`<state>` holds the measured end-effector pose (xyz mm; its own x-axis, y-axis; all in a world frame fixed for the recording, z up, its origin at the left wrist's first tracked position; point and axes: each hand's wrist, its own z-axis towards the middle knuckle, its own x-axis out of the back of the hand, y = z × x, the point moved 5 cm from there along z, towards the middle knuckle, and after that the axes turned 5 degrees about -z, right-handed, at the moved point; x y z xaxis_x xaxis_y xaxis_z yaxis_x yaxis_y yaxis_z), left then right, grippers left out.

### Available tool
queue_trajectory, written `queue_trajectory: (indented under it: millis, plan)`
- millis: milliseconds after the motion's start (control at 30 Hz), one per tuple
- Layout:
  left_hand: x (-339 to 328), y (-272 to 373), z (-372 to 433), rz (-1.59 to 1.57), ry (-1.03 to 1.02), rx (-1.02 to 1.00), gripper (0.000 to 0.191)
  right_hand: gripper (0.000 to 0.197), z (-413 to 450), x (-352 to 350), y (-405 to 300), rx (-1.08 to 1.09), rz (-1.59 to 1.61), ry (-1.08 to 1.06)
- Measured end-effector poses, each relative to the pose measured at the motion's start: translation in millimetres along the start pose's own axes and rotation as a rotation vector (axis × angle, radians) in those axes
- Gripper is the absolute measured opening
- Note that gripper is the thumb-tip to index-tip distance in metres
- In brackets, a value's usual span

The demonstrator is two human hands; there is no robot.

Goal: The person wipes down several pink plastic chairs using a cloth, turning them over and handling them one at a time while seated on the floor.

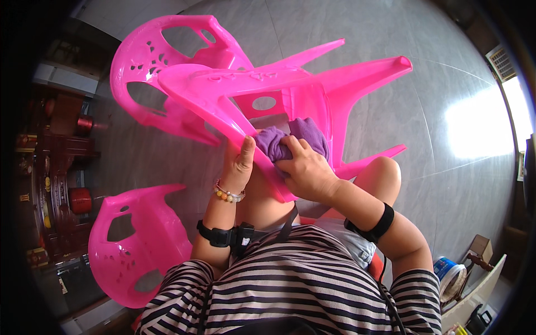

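A pink plastic armchair (343,86) lies tipped on its side over my legs, its own legs pointing to the right. My left hand (239,165) grips the edge of its near arm, thumb on top; the fingers are hidden behind the plastic. In my right hand (307,167) is a bunched purple cloth (272,142), pressed against the inner side of the chair by the seat. Part of the cloth stands up in folds beyond my knuckles.
Another pink chair (119,79) stands behind the held one at upper left. A third pink chair (142,238) is at lower left. Dark wooden furniture (63,167) lines the left side. A white bucket (453,276) sits at lower right on the grey tiled floor (452,197).
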<state>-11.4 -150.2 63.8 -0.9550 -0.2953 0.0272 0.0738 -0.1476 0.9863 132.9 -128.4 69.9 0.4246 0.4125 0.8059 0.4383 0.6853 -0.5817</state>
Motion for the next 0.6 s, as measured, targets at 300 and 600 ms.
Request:
queue_trajectory:
  millis: [300, 600]
  plan:
    - [-4, 1, 4, -0.083, -0.040, 0.186, 0.063, 0.014, -44, -50, 12, 0.091, -0.240, -0.147]
    - [-3, -4, 7, -0.066, -0.014, 0.199, 0.069, 0.018, -32, -43, 19, 0.054, -0.313, -0.369]
